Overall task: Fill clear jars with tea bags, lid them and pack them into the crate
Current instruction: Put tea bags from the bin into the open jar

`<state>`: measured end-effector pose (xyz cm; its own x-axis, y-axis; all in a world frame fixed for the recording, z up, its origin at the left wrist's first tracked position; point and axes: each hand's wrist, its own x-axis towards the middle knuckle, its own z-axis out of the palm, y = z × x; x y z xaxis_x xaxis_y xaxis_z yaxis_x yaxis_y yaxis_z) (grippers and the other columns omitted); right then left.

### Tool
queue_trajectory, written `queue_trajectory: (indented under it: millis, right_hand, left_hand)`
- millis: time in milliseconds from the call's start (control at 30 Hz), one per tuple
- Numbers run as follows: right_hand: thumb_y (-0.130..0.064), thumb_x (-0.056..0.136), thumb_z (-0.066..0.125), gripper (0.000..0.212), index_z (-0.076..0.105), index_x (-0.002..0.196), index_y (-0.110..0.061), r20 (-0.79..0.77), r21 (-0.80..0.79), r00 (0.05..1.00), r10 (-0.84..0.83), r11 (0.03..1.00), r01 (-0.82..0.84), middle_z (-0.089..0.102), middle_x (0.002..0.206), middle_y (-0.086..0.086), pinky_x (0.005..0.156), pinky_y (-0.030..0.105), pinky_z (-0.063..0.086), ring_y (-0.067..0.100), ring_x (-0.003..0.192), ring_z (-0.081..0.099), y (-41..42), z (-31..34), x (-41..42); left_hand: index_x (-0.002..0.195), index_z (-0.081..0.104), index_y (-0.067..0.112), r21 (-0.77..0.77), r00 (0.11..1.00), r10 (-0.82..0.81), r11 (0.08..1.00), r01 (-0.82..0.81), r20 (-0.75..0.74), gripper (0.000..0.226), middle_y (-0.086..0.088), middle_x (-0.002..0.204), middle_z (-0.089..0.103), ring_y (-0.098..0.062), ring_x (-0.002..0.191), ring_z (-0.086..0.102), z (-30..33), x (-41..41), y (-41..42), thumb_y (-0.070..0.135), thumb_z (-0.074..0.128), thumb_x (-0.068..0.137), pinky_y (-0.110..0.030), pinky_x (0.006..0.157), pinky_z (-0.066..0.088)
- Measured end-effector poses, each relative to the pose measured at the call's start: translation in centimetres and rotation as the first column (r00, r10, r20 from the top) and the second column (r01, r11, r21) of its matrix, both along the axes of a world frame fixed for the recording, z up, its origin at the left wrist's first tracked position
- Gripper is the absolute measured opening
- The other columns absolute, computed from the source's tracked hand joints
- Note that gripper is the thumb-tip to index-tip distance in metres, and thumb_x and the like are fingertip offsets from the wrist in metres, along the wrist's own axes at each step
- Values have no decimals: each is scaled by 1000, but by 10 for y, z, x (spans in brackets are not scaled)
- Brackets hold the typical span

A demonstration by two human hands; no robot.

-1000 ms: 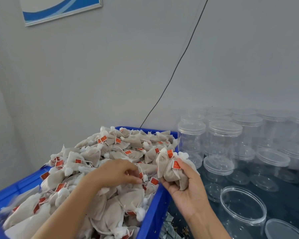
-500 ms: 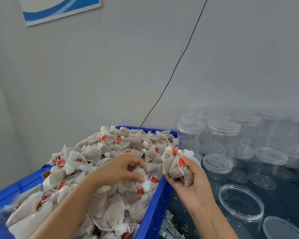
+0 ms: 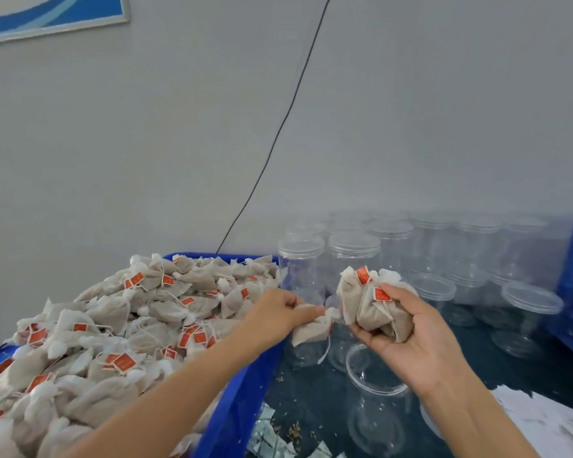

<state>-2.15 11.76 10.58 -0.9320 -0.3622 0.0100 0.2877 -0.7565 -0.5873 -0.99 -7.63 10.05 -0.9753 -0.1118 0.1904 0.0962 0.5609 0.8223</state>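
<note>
Head view: left hand (image 3: 280, 314), which half a second ago pinched a tea bag (image 3: 311, 330) over the blue crate (image 3: 242, 391), now carries it past the rim to the right hand (image 3: 407, 338), whose fingers clasp a bundle of bags (image 3: 371, 304) above an open jar (image 3: 376, 404).

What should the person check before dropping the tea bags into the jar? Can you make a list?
1. Left hand grips one tea bag: ok.
2. Right hand holds a bunch of tea bags: ok.
3. Open jar has no lid on: ok.
4. Open jar sits under the right hand: ok.
5. Single bag's string clear of the blue bin: ok, it dangles free.
6. Enough bags for a full jar: cannot tell.
</note>
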Motion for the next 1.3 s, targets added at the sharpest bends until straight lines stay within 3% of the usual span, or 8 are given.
queue_trajectory:
  millis: [200,267,400,600,733,867,1100,1300]
  right_hand:
    - [-4,70,65,39,63,109,-4,52,25,991,-125,992,124,67,115,22,95,55,46,35,111,63,63,-5,-15]
    - [-4,72,64,36,62,108,-4,56,6,988,-141,990,141,68,112,23,92,56,47,37,106,65,75,-7,-21]
    - [-1,74,63,41,59,115,-5,74,-31,991,-107,993,110,67,111,26,89,56,49,41,99,67,86,-12,-28]
    - [-1,71,65,39,62,109,-4,115,9,992,-44,999,44,68,106,27,71,58,55,44,95,67,79,-17,-27]
    - [-2,72,64,40,60,112,-3,120,62,993,-7,998,0,69,104,28,72,58,55,43,90,69,73,-18,-24]
    - [-2,74,63,38,59,112,0,135,114,990,47,992,-62,68,103,30,74,59,54,42,86,70,63,-22,-20]
    - [-2,72,65,42,58,114,1,122,169,983,135,973,-154,66,108,32,79,63,52,43,95,67,53,-29,-16]
    - [-2,71,66,41,59,111,0,104,173,993,64,982,-81,68,106,28,82,68,49,42,94,68,59,-28,-20]
  left_hand:
    - [72,58,17,56,984,-180,982,180,-3,21,7,55,64,-3,45,58,-12,-14,65,25,73,84,-16,43,43]
    - [74,58,20,-92,985,-173,981,171,-17,19,7,64,67,-6,58,64,-17,-18,79,30,72,83,-25,55,53]
    - [85,66,27,-570,980,-131,822,21,-152,23,13,92,63,-5,93,52,-35,-21,85,50,65,83,-19,77,39]
    - [97,72,30,-653,942,-263,754,66,-208,30,23,93,46,2,97,37,-49,-21,77,52,51,93,-13,88,29]
    - [101,58,37,-308,931,-169,949,65,-324,11,26,98,56,6,98,50,-43,-17,81,43,52,94,-15,88,42]
    - [121,50,40,95,956,-213,967,235,-200,46,22,113,61,3,108,57,-41,-15,82,54,61,78,-26,96,48]
    - [110,62,31,242,936,-202,930,275,-288,36,12,106,70,-9,99,66,-45,-15,77,34,72,76,-27,88,54]
    - [100,63,24,282,934,-78,942,184,-350,23,9,96,71,-11,92,68,-41,-13,77,19,74,80,-29,82,56]
